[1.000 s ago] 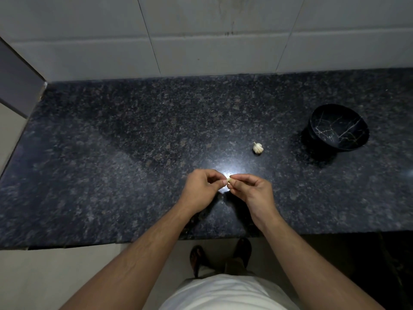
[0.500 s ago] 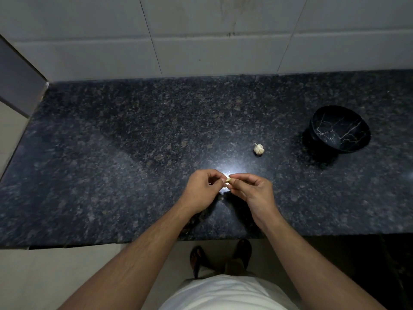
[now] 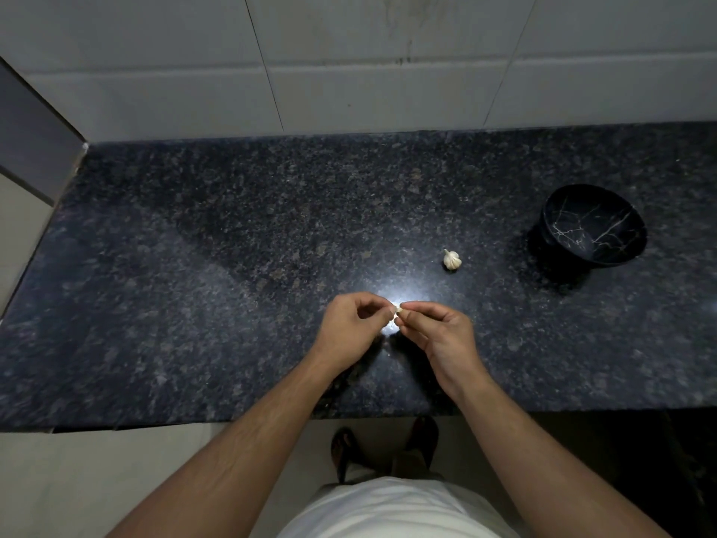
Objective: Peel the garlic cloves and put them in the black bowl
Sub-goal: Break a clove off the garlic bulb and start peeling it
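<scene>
A small pale garlic clove (image 3: 398, 310) is pinched between the fingertips of both my hands, just above the dark granite counter (image 3: 194, 285). My left hand (image 3: 351, 330) holds its left end with curled fingers. My right hand (image 3: 438, 335) pinches its right end with thumb and forefinger. The clove is mostly hidden by the fingertips. A white garlic bulb (image 3: 452, 260) lies on the counter beyond my right hand. The black bowl (image 3: 593, 225) with pale vein marks stands at the far right, tilted toward me; nothing shows inside it.
A white tiled wall (image 3: 368, 60) rises behind the counter. The counter's front edge runs under my forearms, with floor and my sandalled feet (image 3: 384, 448) below. A bright light glare sits on the stone beside my fingertips.
Both hands stay together on the clove, with only small finger shifts. The bulb and bowl have not moved.
</scene>
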